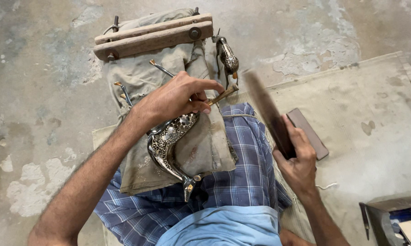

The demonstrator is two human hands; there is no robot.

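Head view shows my right hand (296,157) clamped on a flat wooden mallet (268,114), raised and blurred. My left hand (180,98) pinches a chisel (222,94) against the pierced metal animal figure (169,141), which lies on a cloth pad (205,146) over my lap for steadiness. Beyond, a wooden clamp (153,36) rests on the concrete floor (41,68).

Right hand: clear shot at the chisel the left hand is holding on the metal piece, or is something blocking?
Probably yes. The right hand holds a wooden striker raised just right of the chisel; nothing lies between them. The left hand grips lower down, leaving the chisel's end exposed.
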